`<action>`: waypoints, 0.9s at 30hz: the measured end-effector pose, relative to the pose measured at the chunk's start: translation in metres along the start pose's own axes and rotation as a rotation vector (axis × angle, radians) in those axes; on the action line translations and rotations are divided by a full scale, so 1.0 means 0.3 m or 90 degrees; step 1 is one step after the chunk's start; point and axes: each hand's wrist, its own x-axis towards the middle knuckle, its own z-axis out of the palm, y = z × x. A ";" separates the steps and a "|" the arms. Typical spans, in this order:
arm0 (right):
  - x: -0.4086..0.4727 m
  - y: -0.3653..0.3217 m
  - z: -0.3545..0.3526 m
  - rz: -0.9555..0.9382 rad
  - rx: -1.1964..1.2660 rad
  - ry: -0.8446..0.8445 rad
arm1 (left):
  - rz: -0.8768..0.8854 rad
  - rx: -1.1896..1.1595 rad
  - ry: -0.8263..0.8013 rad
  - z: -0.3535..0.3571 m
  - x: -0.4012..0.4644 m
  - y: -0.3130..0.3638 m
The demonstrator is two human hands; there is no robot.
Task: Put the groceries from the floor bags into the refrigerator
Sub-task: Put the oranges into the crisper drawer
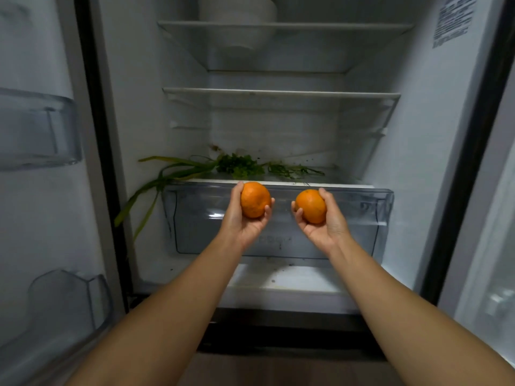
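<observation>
Cupped in curled fingers: one orange [255,200] in left hand [245,218], another orange [310,206] in right hand [324,221], both before crisper drawer's [278,232] front edge; placing step underway; next, probably onto greens' [239,165] shelf [342,185]

We see two oranges [255,199] [310,206] with dimpled, slightly glossy peel. The drawer [359,218] is clear glossy plastic, like the door bins [39,129]. The shelves [278,93] look like glass with smooth white trim; the walls [418,135] are matt white.
</observation>
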 end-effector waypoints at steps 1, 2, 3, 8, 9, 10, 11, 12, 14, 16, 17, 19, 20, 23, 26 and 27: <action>-0.023 0.001 0.005 -0.006 -0.003 -0.001 | 0.004 0.000 -0.004 0.006 -0.023 -0.003; -0.048 0.003 0.011 -0.011 -0.006 -0.003 | 0.006 0.002 -0.007 0.009 -0.044 -0.005; -0.074 0.005 0.014 -0.015 -0.011 -0.006 | 0.009 0.005 -0.010 0.012 -0.068 -0.008; -0.209 0.016 0.015 -0.020 -0.024 -0.007 | 0.010 0.027 -0.021 0.017 -0.208 -0.024; -0.234 0.018 0.014 -0.020 -0.023 -0.009 | 0.009 0.027 -0.023 0.019 -0.234 -0.028; -0.260 0.019 0.015 -0.020 -0.024 -0.011 | 0.008 0.027 -0.023 0.021 -0.259 -0.031; -0.285 0.020 0.016 -0.020 -0.027 -0.013 | 0.010 0.025 -0.023 0.022 -0.282 -0.036; -0.313 0.023 0.016 -0.019 -0.031 -0.014 | 0.012 0.024 -0.022 0.022 -0.304 -0.042; -0.361 0.028 0.011 -0.012 -0.039 -0.010 | 0.016 0.028 -0.007 0.018 -0.347 -0.053; -0.398 0.030 0.009 -0.004 -0.046 -0.007 | 0.023 0.037 0.004 0.010 -0.384 -0.060; -0.411 0.030 0.011 -0.003 -0.050 -0.005 | 0.027 0.048 0.012 0.010 -0.398 -0.060; -0.429 0.027 0.021 -0.006 -0.055 0.013 | 0.029 0.073 0.036 0.018 -0.432 -0.053; -0.433 0.024 0.022 -0.008 -0.056 0.023 | 0.027 0.085 0.047 0.023 -0.451 -0.050; -0.450 0.016 0.002 0.028 -0.067 0.055 | 0.022 0.136 0.089 0.021 -0.501 -0.049; -0.484 0.007 -0.029 0.116 -0.137 0.045 | 0.013 0.197 0.113 0.025 -0.538 -0.040; -0.491 -0.001 -0.027 0.138 -0.159 0.029 | 0.012 0.210 0.109 0.038 -0.547 -0.030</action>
